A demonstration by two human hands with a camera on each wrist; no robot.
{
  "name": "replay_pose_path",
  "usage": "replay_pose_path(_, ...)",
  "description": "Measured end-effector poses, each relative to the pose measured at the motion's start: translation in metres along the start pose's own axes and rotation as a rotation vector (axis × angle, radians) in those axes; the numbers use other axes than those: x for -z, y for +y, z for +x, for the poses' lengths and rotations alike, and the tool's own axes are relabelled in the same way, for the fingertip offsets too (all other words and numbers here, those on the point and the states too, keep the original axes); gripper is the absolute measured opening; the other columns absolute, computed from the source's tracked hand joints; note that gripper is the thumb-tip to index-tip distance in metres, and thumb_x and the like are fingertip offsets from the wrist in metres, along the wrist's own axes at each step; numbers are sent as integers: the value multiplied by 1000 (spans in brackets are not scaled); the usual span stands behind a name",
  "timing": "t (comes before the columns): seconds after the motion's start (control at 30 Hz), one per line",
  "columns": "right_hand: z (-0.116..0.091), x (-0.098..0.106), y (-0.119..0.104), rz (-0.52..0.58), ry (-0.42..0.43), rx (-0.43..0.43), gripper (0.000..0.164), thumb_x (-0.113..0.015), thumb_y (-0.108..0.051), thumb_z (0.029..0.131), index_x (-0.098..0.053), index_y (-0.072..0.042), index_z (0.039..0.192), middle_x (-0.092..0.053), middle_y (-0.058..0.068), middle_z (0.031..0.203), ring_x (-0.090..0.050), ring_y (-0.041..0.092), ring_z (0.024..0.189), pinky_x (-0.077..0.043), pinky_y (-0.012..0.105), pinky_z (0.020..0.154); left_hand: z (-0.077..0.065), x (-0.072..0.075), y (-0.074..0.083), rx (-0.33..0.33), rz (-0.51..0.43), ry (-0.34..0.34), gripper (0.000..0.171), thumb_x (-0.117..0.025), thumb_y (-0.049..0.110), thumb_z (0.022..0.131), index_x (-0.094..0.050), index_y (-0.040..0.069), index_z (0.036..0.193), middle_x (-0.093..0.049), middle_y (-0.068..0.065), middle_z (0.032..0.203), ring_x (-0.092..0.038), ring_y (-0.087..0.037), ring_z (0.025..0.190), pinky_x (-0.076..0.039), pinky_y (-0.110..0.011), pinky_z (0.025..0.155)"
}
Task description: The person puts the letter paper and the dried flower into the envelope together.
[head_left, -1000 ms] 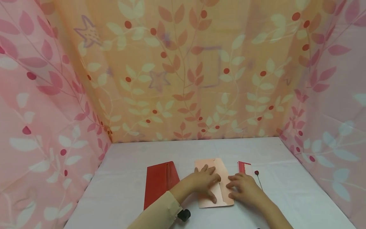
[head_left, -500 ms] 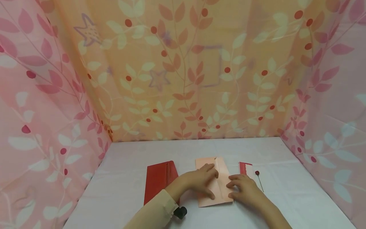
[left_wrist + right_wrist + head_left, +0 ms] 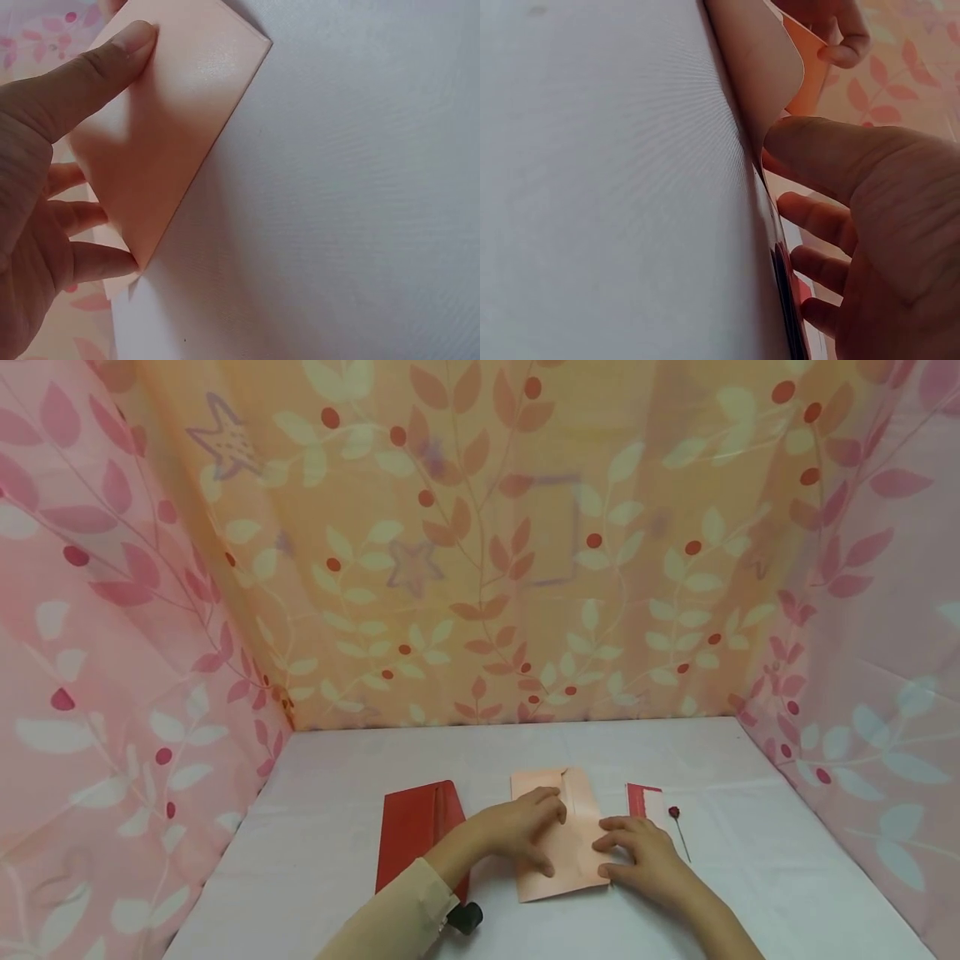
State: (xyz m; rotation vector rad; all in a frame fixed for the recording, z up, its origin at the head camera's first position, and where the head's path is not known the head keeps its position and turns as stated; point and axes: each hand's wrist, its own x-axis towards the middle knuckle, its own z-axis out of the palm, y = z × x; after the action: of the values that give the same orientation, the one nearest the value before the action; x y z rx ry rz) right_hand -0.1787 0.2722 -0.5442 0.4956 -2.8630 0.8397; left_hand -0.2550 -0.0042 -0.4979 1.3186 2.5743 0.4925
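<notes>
A pale peach paper envelope (image 3: 566,847) lies in the middle of the table in the head view, its flap to the right. My left hand (image 3: 521,831) lies over its left part. In the left wrist view the thumb (image 3: 135,37) rests on the envelope's face, while the other fingers curl at its far edge. My right hand (image 3: 637,852) is at the flap side. Its thumb and index finger pinch the flap (image 3: 761,67) in the right wrist view. The envelope's inside looks orange there; its contents cannot be seen.
A red envelope (image 3: 412,835) lies left, partly under my left forearm. On the right, a red and white card (image 3: 645,800) is partly hidden by my right hand, beside a thin-stemmed dark red flower (image 3: 674,812). Flowered curtains (image 3: 480,568) enclose the white table (image 3: 337,760).
The left hand has shifted slightly left, and its fingers have drawn together. A whitish area by the envelope's opening no longer shows. The right hand stays at the flap side.
</notes>
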Motion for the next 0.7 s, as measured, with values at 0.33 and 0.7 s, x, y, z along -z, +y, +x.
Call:
replay_pose_path(0.33,-6,-2,-5,-8,58,70,25,-81,-49,84,-74,-37,105,-65,-4,134,-54,29,129,-37,68,103,-1,-3,-2,-16,-18,9,67,-89,51,76,-48,29,125,-33,-4,162,-42,-17,144,-45,-32,110)
replay_pose_path(0.7,-10,18,-18,-13,257,100,29,-86,-18,82,-77,-20,109,-70,-6,124,-61,21,117,-45,44,97,1,-1,-3,7,-42,7,68,-89,53,74,-48,32,124,-31,-1,164,-42,-17,144,-47,-34,109)
